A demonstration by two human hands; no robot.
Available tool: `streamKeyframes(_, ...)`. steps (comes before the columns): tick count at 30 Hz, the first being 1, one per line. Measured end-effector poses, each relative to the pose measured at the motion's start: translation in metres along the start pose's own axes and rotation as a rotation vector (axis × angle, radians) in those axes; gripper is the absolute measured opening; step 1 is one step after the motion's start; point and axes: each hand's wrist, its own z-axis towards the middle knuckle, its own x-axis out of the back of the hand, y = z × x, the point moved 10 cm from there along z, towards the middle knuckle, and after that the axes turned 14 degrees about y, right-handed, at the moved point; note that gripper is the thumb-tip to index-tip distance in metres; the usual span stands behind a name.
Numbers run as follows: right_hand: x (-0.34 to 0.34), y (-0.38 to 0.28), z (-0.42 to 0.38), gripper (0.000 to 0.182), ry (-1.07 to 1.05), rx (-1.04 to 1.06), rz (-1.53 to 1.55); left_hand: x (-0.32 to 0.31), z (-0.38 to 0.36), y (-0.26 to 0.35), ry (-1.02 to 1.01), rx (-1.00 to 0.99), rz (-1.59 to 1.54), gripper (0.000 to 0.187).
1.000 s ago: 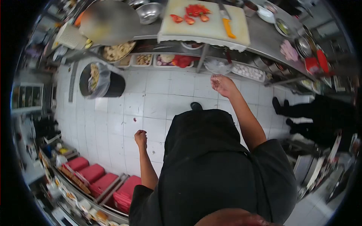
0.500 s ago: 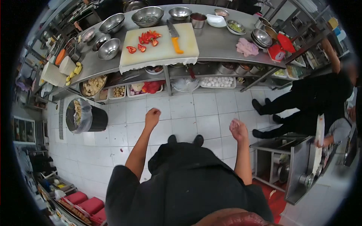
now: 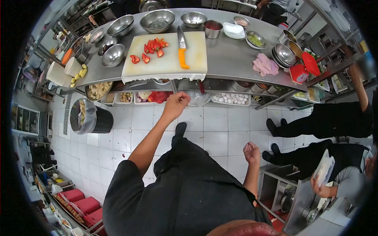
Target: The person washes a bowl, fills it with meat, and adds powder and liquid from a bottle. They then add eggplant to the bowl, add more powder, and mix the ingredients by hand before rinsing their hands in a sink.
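My left hand (image 3: pixel 177 105) is in front of the counter edge, just below the cutting board, with its fingers curled in and nothing seen in them. Lower on the right, my right hand (image 3: pixel 251 152) hangs over the floor, its fingers loosely closed and no object visible. The white cutting board (image 3: pixel 165 65) rests on a cloth (image 3: pixel 165 77) on the steel counter. On it lie cut red tomato pieces (image 3: pixel 151 46) and a knife (image 3: pixel 182 49) with an orange handle. Neither hand touches them.
Steel bowls (image 3: pixel 157 21), a pink cloth (image 3: pixel 265 64) and a red scale (image 3: pixel 299 73) stand on the counter. A tray of eggs (image 3: pixel 231 98) sits below. A lined bin (image 3: pixel 100 119) stands left; two co-workers (image 3: pixel 342 118) are at right, one holding a container (image 3: pixel 325 168).
My body has come closer to the counter. My left hand has moved forward and right, toward the board; my right hand has dropped back. A co-worker's container has tilted and moved.
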Motion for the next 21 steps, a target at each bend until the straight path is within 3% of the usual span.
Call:
streamKeyframes(6, -0.1, 0.006, 0.032, 0.007, 0.003, 0.039, -0.013, 0.038, 0.103, 0.057, 0.023, -0.112, 0.001, 0.013)
streamKeyframes(12, -0.155, 0.007, 0.052, 0.007, -0.024, 0.086, 0.053, 0.038, 0.208, 0.074, 0.015, -0.223, 0.063, 0.017)
streamKeyframes(21, -0.185, 0.0, 0.063, 0.006, -0.016, 0.125, 0.088, 0.006, 0.242, 0.087, -0.109, -0.183, -0.014, 0.013)
